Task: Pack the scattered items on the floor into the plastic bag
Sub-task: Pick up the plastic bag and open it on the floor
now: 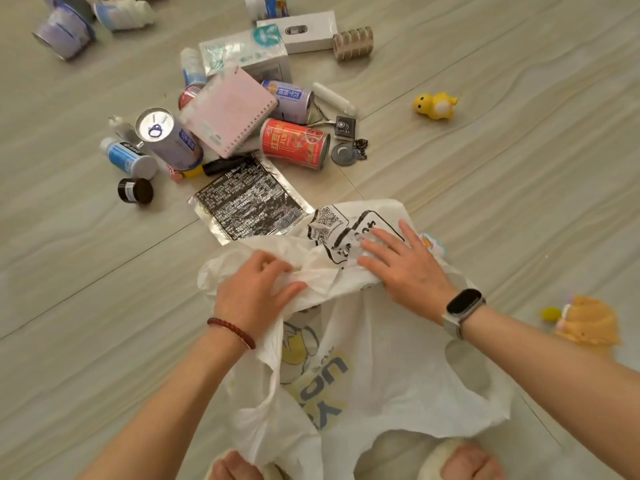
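Note:
A white plastic bag (374, 368) with printed yellow and blue letters lies crumpled on the floor in front of me. My left hand (254, 292) grips a fold of the bag near its top left. My right hand (405, 265), with a watch on the wrist, lies flat with straight fingers on the bag's upper part. Beyond the bag lie a black foil packet (247, 202), a red can (294, 143), a pink spiral notebook (228, 110) and a silver-topped can (169, 138).
Farther back are white boxes (298, 31), a tape roll stack (353, 43), blue bottles (130, 159) and purple cans (65, 32). A yellow duck toy (434, 105) sits at right, a yellow plush thing (585, 322) near my right forearm. My feet (472, 462) show at the bottom.

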`<control>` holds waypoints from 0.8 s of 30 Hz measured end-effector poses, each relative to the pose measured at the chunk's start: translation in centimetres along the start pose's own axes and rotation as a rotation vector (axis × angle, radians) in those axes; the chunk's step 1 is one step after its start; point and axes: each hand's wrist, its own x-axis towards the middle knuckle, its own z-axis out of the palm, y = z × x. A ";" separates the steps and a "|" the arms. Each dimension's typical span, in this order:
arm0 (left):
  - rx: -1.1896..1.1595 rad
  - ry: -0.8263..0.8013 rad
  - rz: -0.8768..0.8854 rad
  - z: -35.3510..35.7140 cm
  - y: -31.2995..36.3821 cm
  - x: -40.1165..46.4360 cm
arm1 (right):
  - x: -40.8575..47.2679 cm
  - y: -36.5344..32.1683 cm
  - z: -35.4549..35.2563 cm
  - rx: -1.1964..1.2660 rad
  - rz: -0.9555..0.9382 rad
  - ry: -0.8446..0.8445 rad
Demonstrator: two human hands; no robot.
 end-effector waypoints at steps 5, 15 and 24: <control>0.150 0.335 0.317 1.0 3.4 -2.4 | 1.5 -1.7 -1.6 0.366 0.225 -0.001; -0.266 -0.055 -0.025 3.6 0.1 -2.3 | 0.6 -3.9 -1.9 0.892 0.406 -0.287; -0.770 -0.246 -0.300 3.8 0.4 -1.6 | -1.8 -3.8 0.1 0.181 0.030 0.358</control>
